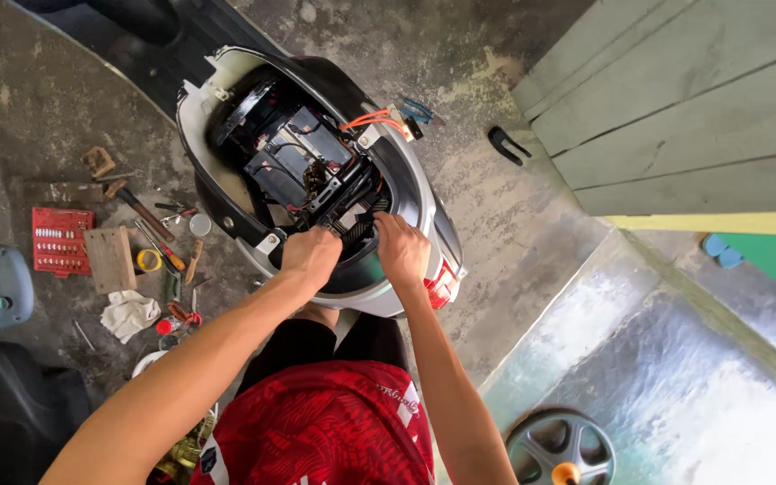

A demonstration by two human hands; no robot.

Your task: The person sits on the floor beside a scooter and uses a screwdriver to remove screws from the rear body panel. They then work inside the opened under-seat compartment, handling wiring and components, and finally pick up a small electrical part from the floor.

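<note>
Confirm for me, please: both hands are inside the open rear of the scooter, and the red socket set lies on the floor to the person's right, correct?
Not quite. In the head view both hands are in the scooter, but the red socket set lies on the floor to the person's left, among scattered tools.

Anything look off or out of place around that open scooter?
Yes. Orange wires with a loose connector hang over the open scooter body's rim, plugged into nothing. Tools and a white rag lie scattered on the concrete. Both the left hand and right hand reach inside the rear.
</note>
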